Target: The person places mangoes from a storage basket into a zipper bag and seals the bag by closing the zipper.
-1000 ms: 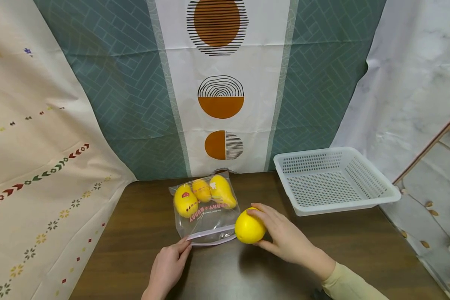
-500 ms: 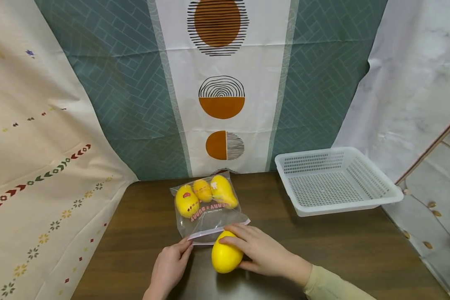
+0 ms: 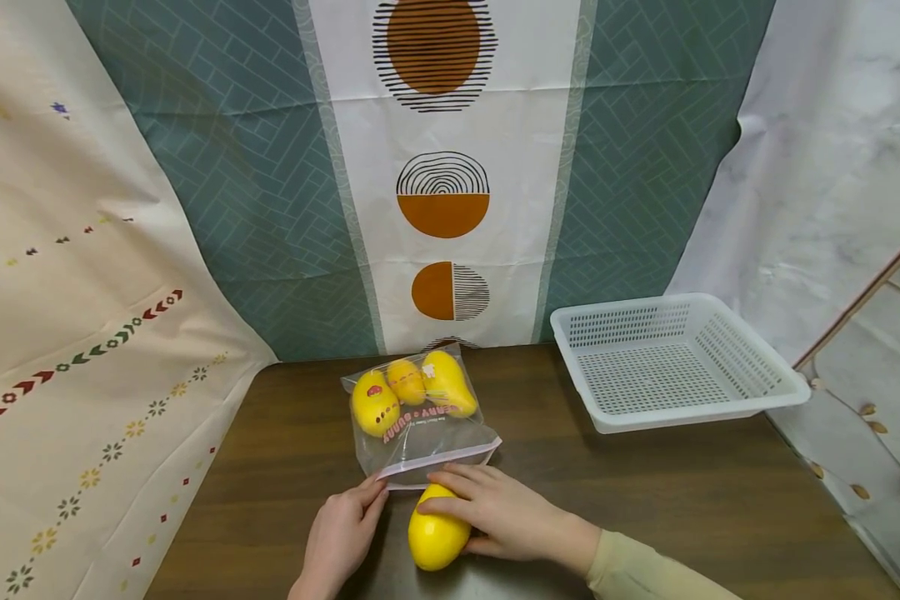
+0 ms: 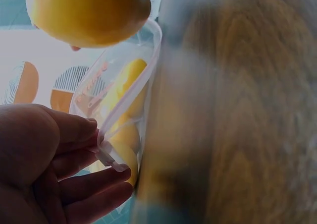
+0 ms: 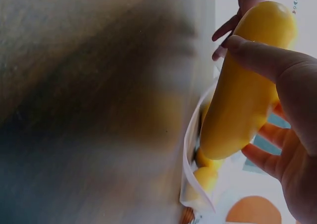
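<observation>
- Since everything sits on it, starting with the dark wooden table (image 3: 645, 492), backed by patterned curtains (image 3: 435, 167) hung behind.
- Off to the right rear, a white perforated plastic basket (image 3: 675, 362), nothing visible inside, well apart from both hands.
- Middle of the table: a clear zip bag (image 3: 420, 417) with pink lettering, already holding three yellow fruits bunched at the far end. Mouth of the bag faces the near edge and gapes open on the right side.
- Loose yellow mango-shaped fruit (image 3: 435, 533) now lying just in front of the bag mouth, long axis roughly pointing at the opening. A second ago: out beside the bag's right corner. Half a second ago: swung round toward the front. So shifted left and nearer, lined up with the opening but not inside yet, as far as can be judged.
- Right hand (image 3: 502, 521) draped over the top of that fruit, fingers curled round it, thumb on the underside in the right wrist view (image 5: 277, 80).
- Left hand (image 3: 341, 529) hardly moved at all, pinching the near left corner of the bag's zip strip between thumb and fingertips (image 4: 106, 157), keeping the mouth lifted and open.
- Reads like a bagging step about to go in, with the opening wide enough for the fruit, probably.
</observation>
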{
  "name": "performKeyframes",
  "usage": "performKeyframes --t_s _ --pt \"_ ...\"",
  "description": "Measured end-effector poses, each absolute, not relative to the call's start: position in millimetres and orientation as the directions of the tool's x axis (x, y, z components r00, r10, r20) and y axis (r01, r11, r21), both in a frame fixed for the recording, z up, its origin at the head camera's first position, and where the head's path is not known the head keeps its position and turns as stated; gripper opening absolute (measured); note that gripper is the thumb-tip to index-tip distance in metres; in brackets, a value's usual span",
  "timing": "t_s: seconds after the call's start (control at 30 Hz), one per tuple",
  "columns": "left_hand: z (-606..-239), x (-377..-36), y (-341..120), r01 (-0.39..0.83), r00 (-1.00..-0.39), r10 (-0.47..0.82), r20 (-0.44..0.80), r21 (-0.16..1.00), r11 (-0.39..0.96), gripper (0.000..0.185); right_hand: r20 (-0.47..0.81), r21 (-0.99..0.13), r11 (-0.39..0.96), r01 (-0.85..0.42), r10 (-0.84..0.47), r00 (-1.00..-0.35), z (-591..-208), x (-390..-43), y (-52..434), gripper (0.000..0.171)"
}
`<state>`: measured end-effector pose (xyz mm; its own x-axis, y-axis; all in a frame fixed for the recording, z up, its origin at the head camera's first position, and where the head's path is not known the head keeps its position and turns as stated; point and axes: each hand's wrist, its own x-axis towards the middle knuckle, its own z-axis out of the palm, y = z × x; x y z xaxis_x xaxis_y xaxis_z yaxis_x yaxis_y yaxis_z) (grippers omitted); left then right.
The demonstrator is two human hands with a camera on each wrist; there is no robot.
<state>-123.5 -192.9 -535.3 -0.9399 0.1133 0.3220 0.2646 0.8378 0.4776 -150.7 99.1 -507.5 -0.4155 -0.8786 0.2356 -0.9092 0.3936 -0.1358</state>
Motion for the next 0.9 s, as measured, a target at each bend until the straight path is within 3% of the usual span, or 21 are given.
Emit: performKeyframes --t_s 0.17,0.4,0.7,0.9 --pt "-546 -126 -197 0.33 -0.906 0.142 0.398 0.456 0.826 0.024 0.232 -0.135 0.394 -0.909 -0.879 -0.416 -510 -154 93 0.088" --pt "-529 -122 -190 0.229 -0.953 0.1 0.285 0.467 0.854 0.025 0.208 -0.137 0.43 -0.892 -0.869 -0.45 -515 -159 89 0.086" --pt "-531 -123 -190 0.214 -0.957 0.087 0.277 0.47 0.856 0.025 0.237 -0.072 0.491 -0.868 -0.837 -0.494 -521 -160 82 0.087" --pt "-531 -121 -189 0.227 -0.954 0.096 0.284 0.476 0.85 0.025 0.252 -0.053 0.569 -0.821 -0.788 -0.562 -522 -157 75 0.084"
